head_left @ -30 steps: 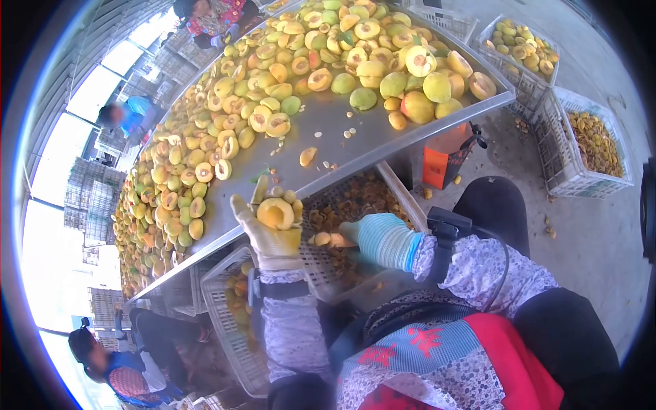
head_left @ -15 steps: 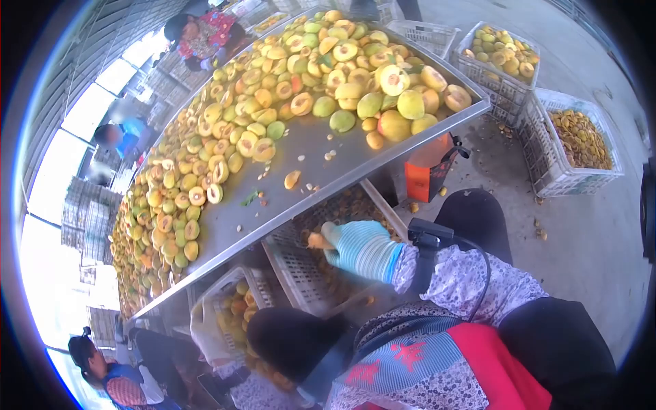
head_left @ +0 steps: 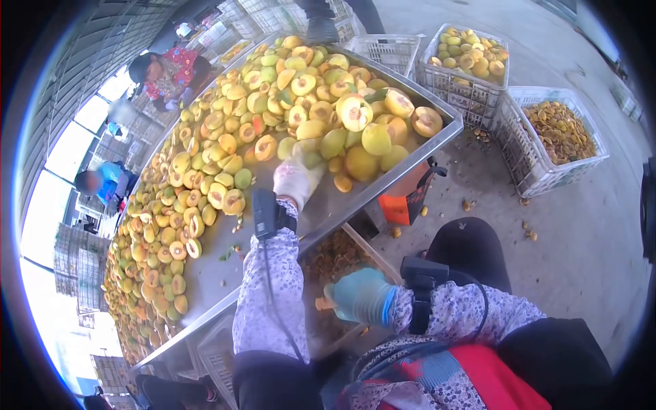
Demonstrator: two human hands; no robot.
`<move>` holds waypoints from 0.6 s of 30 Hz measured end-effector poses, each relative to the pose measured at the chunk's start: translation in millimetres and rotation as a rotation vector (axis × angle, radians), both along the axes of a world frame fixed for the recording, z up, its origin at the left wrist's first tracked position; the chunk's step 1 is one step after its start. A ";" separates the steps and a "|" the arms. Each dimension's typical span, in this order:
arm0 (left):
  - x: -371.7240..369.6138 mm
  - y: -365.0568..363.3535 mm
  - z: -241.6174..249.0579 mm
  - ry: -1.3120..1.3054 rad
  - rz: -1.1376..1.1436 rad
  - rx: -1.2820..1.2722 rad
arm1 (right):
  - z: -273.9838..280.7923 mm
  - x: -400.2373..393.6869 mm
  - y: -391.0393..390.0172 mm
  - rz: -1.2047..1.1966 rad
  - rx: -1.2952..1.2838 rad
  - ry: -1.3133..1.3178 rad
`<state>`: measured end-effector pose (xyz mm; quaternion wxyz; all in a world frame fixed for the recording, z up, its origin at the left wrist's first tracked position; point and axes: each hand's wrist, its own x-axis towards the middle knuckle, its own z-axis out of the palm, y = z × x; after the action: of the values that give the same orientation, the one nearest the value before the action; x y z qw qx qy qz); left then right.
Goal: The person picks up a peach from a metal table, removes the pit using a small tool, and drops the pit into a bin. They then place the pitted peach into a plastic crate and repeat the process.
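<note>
Yellow-green peaches (head_left: 225,143), many cut in half, are heaped on a tilted metal table (head_left: 205,280). My left hand (head_left: 297,179), in a pale glove, reaches over the table to the near edge of the heap. Its fingertips touch the fruit beside a greenish peach, and blur hides whether they grip it. Lower down, my right hand (head_left: 362,295), in a blue striped glove, is closed around a small orange-brown piece (head_left: 324,303) whose kind I cannot make out. Under that hand stands a crate (head_left: 335,254) of brown bits.
Two plastic crates stand on the floor at right, one with peaches (head_left: 471,51), one with brown pits or scraps (head_left: 559,133). An orange-and-black bag (head_left: 403,198) sits beside the table's raised metal rim. A person in a red patterned top (head_left: 171,72) works across the table.
My left arm has come up from below, over the table edge to the peaches. My right hand has stayed low, still holding the orange-brown piece. The head view has shifted.
</note>
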<state>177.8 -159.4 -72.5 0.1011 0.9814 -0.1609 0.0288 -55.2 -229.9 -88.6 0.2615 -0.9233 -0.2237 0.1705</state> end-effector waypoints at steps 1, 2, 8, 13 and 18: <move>5.2 7.4 2.0 0.084 -0.057 -0.173 | 3.7 0.5 -3.4 -0.042 0.026 -0.016; 7.8 15.2 3.1 0.167 -0.112 -0.343 | 7.1 1.8 -6.2 -0.082 0.054 -0.035; -74.0 88.3 40.5 0.655 -0.011 -1.638 | 8.4 21.2 -5.0 -0.303 0.627 -0.290; -158.8 112.1 44.7 0.476 0.004 -1.776 | 14.7 19.8 26.2 -0.395 0.762 -0.273; -195.8 122.8 41.5 -0.401 -0.060 -0.561 | 24.1 11.2 45.8 -0.320 0.678 -0.184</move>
<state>-18.0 -36.5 -31.0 0.3344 0.8849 -0.1923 0.2610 -44.0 -184.1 -64.5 0.5539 -0.8192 -0.1431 -0.0397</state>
